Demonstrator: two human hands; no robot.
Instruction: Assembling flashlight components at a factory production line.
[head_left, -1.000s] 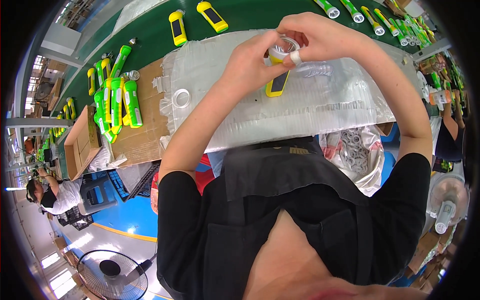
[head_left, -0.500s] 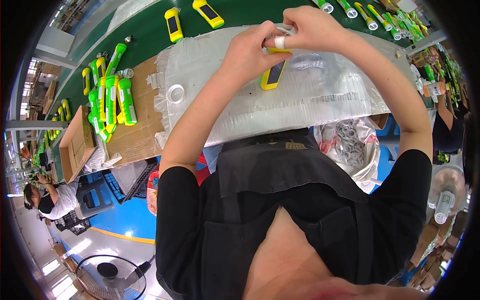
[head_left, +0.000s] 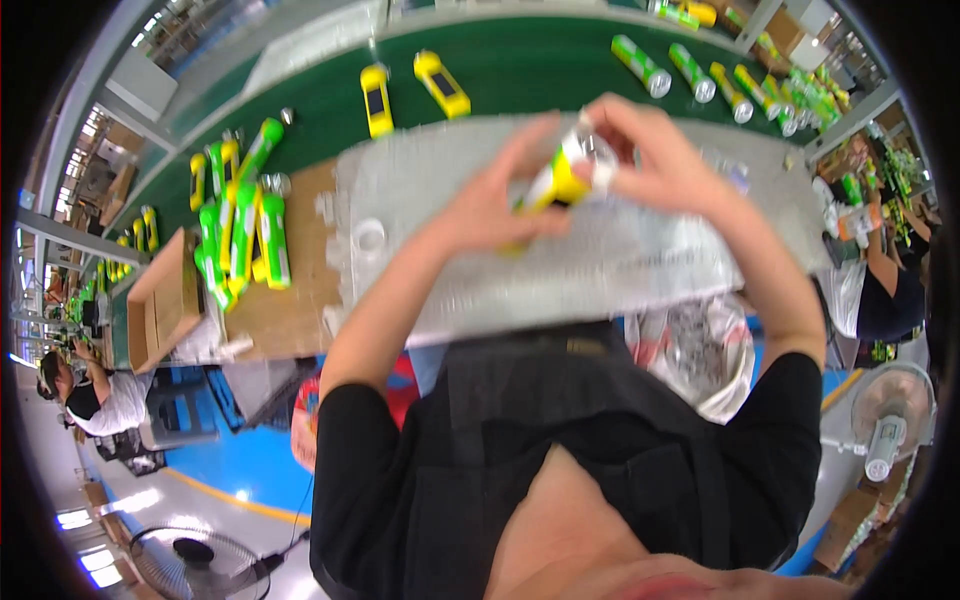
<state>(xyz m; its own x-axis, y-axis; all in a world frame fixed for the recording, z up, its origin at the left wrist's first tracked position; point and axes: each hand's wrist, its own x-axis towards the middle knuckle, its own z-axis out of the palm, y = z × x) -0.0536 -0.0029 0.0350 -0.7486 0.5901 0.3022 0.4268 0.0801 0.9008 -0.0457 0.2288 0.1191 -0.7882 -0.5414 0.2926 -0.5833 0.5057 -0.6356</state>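
A yellow and green flashlight [head_left: 563,186] with a clear, shiny head is tilted between my hands, above a padded sheet of clear plastic wrap [head_left: 440,290]. My left hand [head_left: 490,205], smeared by motion, wraps round its body, with the thumb across the lower part. At the head end, the fingers of my right hand [head_left: 655,155] grip the rim; one finger wears a white band. A white ring [head_left: 370,237] lies on the wrap to the left. Part of the flashlight's body is hidden by my left hand.
Left on cardboard [head_left: 305,215] lies a pile of green and yellow flashlights [head_left: 243,235], beside an open carton [head_left: 165,295]. Two yellow flashlights [head_left: 376,102] rest on the green belt [head_left: 530,60]. More flashlights [head_left: 692,73] line the far right. A sack of clear parts [head_left: 695,345] hangs below the edge.
The flashlight has been lifted and turned, so its clear head now shows toward the right hand. My hands are farther apart and lower in the picture. The whole view has shifted downward.
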